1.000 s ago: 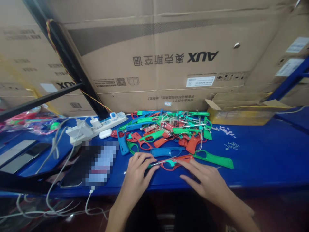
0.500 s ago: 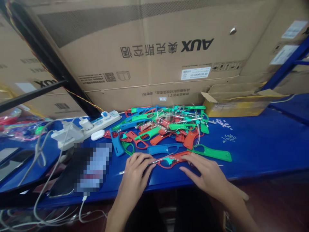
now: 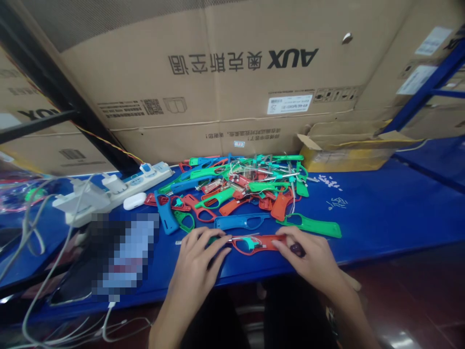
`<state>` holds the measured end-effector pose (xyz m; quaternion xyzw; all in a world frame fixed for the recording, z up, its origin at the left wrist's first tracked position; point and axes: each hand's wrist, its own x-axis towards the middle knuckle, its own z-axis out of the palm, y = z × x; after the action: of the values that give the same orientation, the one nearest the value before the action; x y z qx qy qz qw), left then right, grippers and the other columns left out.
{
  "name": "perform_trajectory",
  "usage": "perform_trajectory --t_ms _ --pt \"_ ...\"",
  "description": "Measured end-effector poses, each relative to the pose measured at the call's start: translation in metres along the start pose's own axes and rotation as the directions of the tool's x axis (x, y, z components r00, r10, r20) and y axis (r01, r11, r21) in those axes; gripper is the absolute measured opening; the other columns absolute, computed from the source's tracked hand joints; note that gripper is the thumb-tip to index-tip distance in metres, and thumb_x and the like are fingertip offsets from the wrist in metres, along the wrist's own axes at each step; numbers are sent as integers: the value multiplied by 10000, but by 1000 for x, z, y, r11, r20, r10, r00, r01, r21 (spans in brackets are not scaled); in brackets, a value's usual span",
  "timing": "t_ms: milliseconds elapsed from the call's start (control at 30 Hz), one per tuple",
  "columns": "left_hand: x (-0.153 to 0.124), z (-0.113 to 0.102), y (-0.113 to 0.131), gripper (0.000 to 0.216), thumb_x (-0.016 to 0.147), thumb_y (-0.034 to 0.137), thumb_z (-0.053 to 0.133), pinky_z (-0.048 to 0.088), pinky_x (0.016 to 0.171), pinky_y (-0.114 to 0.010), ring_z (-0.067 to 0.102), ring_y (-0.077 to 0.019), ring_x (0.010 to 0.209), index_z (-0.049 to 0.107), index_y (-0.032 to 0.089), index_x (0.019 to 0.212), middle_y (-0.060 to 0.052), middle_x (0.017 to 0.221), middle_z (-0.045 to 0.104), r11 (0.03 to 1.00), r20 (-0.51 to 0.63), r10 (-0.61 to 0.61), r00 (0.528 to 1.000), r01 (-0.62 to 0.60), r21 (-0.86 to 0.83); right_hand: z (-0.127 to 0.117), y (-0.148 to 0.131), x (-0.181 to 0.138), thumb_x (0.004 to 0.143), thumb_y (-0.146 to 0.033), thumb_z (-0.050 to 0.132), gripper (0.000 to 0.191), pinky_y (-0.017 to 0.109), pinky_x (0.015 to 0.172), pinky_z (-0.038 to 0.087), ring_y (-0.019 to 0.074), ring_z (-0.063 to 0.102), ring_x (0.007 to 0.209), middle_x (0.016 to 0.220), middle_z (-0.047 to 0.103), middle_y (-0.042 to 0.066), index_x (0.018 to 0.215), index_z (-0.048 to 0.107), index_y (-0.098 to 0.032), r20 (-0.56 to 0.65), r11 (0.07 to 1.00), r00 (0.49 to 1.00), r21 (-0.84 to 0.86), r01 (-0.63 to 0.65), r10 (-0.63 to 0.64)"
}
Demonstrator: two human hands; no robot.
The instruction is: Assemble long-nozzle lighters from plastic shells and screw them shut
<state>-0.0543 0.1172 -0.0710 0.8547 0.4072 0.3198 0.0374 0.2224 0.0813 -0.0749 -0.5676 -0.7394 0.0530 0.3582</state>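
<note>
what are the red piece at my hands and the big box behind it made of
Red piece: probably moulded plastic, going by its smooth, even colour, slight sheen and cut-out grip shape.
Box: corrugated cardboard, matte brown, with printed lettering, a stuck-on label and creased folds.

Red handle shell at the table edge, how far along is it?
Done: a teal insert sits in the red handle shell, with a thin metal rod at one end. In hand: the left hand touches the rod end, the right hand presses the other. Left: the pile of red, green and blue shells behind lies loose.
</note>
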Motion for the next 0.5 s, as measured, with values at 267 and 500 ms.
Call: perform_trajectory --t_ms 267,500 --pt "2 4 -1 152 987 175 615 451 945 -434 621 -244 1064 728 265 1033 -3 1002 767 997 -108 79 991 -81 -13 1 0 -2 1019 -480 530 298 231 636 515 137 676 636 774 719 0 1079 689 -236 27 1000 999 -25 17 -16" --pt "-1 7 -1 135 988 169 601 451 928 -446 638 -254 1024 697 243 1046 -12 1017 772 999 -144 -29 989 35 37 3 1 1 1025 -540 475 392 251 552 525 157 687 573 758 739 20 1118 683 -221 20 995 999 -90 39 -37"
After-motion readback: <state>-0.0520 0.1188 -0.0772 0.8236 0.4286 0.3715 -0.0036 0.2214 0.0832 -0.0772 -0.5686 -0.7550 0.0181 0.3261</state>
